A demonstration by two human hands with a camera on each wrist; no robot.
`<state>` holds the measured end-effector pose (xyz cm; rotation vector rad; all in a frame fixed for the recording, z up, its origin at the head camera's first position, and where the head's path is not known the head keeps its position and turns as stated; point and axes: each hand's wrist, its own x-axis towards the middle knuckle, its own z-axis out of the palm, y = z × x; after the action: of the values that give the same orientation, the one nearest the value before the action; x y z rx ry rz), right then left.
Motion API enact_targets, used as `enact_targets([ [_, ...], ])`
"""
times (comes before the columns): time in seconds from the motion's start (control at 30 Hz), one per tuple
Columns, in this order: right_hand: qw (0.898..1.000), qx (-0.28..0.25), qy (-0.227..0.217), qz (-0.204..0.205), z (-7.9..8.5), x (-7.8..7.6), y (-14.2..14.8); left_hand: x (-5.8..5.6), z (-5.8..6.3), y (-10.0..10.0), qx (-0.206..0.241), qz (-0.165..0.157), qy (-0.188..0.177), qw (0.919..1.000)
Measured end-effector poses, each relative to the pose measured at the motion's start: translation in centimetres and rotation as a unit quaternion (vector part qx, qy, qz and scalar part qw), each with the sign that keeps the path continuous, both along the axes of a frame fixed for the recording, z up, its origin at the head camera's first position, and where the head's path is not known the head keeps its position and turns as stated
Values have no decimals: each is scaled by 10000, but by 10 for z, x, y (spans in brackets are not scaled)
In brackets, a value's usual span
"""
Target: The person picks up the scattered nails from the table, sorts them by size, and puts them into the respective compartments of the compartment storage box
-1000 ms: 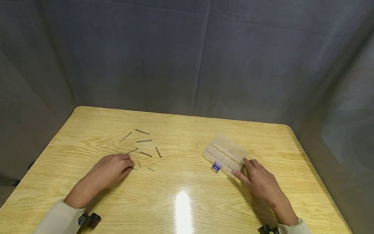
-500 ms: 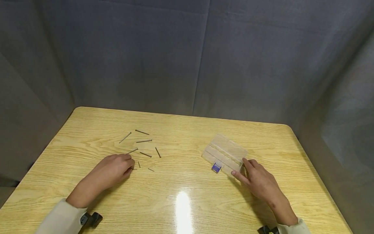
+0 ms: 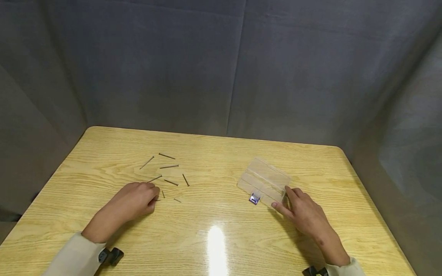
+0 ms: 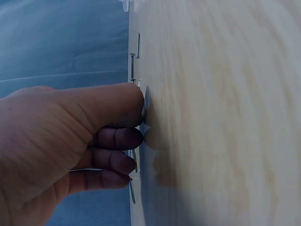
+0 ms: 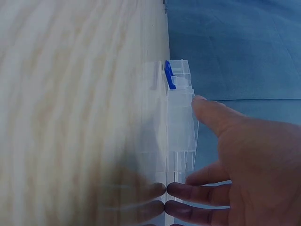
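In the head view my left hand (image 3: 136, 202) is low over the table on the left. Its fingers are curled, with thumb and fingertips pinching at a small nail (image 3: 158, 199) whose end pokes out beside them. The left wrist view has the thumb hiding that nail. To the right, my right hand (image 3: 306, 214) holds the right end of a clear plastic box (image 3: 264, 178), thumb on the near side and fingers on the far side. A blue latch (image 3: 254, 198) juts from the box's front edge. Whether the lid is fully down cannot be made out.
Several nails lie loose around the left hand: longer ones such as a nail (image 3: 169, 166) further back, and short ones such as a nail (image 3: 177, 200) nearer. The wooden table (image 3: 214, 184) ends at a grey curtain (image 3: 172, 76) behind.
The left hand has shifted slightly to the right over the small nail, so less of it shows. My right hand and the box keep their places.
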<state>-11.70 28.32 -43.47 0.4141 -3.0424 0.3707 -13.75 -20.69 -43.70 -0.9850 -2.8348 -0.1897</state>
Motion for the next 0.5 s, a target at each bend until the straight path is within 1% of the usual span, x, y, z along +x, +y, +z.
enact_targets([
  [0.27, 10000, -27, 7, -31, -2, 0, 0, 0, 0, 4, 84, -41, -26, 10000],
  [0.5, 10000, -73, 28, -40, -1, 1, -1, 0, 5, 13, 267, -94, 34, 9996],
])
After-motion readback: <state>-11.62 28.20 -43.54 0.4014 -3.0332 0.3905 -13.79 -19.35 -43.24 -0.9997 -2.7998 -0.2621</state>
